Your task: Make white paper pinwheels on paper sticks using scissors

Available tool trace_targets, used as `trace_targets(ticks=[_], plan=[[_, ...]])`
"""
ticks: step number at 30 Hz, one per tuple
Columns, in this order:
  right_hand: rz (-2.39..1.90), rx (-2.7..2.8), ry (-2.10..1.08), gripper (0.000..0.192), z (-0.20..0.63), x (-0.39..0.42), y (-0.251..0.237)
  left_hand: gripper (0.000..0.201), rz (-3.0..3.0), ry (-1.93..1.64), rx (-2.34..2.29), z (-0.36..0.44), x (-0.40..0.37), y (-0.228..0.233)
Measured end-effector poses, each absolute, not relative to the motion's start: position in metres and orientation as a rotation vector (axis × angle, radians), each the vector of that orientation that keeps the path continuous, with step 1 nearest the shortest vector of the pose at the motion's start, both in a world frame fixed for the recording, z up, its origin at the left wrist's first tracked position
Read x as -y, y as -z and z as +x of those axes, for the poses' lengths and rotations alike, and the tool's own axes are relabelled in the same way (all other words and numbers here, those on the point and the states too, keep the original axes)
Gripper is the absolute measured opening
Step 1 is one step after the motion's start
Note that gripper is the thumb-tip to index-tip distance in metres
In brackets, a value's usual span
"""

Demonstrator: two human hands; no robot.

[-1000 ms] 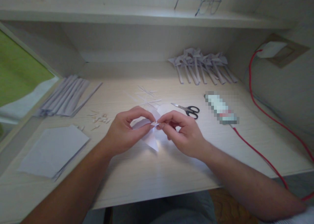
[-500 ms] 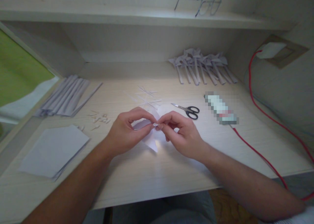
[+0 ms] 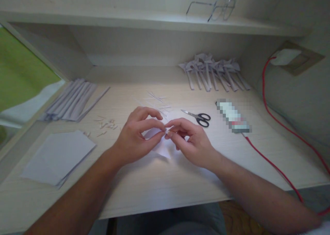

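Over the middle of the desk I hold a white paper pinwheel (image 3: 162, 152), its folded blades partly hidden behind my fingers. Thumb and forefinger of my left hand (image 3: 138, 133) pinch it at its centre. My right hand (image 3: 192, 138) is closed at the same spot, fingertips touching those of the left. Whatever small piece lies between the fingertips is too hidden to make out. Right of my hands lie black-handled scissors (image 3: 202, 119). Beyond them are several thin white sticks (image 3: 156, 97), and to the left small pale bits (image 3: 107, 124) are scattered.
Stacked paper squares (image 3: 59, 157) lie front left, with rolled paper tubes (image 3: 70, 101) behind. Finished-looking pinwheels on tubes (image 3: 210, 66) rest at the back right. A blurred-out phone (image 3: 232, 116) with a red cable (image 3: 273, 169) lies right. Glasses (image 3: 223, 9) sit on the shelf.
My left hand's fingers have lifted and shifted slightly, with the forefinger now at the centre. The pinwheel has turned a little, its lower point moving right. The view has shifted slightly.
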State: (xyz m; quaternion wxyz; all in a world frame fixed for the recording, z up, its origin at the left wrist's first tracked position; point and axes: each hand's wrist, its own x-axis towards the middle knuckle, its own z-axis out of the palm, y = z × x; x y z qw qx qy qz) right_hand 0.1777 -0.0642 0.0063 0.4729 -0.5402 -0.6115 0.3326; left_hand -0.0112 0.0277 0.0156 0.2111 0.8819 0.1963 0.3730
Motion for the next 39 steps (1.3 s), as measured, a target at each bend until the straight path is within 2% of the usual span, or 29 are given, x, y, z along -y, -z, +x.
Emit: trace_targets(ticks=[3,9,16,20,26,33,39], plan=[[-1.328,1.471,-0.791,0.018,0.179,0.063,-0.004,0.017,2.427,-1.089,-0.612,-0.011,-0.027,-0.017],[-1.300,1.203,-0.823,0.007,0.184,0.055,-0.002,0.032,2.284,-1.245,-0.889,-0.009,-0.026,-0.017],[-1.254,0.981,-0.917,0.010,0.184,0.050,-0.011,0.011,2.030,-1.037,-1.175,-0.005,-0.027,-0.013],[-1.265,0.959,-0.981,0.012,0.185,0.048,-0.011,0.004,2.091,-1.116,-1.147,-0.004,-0.026,-0.009],[-1.228,0.983,-1.047,0.011,0.183,0.050,-0.010,0.017,2.537,-1.282,-0.765,-0.009,-0.028,-0.004],[-1.258,1.296,-0.858,0.007,0.180,0.062,-0.006,0.019,2.565,-1.077,-0.524,-0.009,-0.032,-0.008],[-1.330,1.401,-0.803,0.008,0.180,0.063,-0.008,0.016,2.432,-0.968,-0.551,-0.009,-0.029,-0.011]])
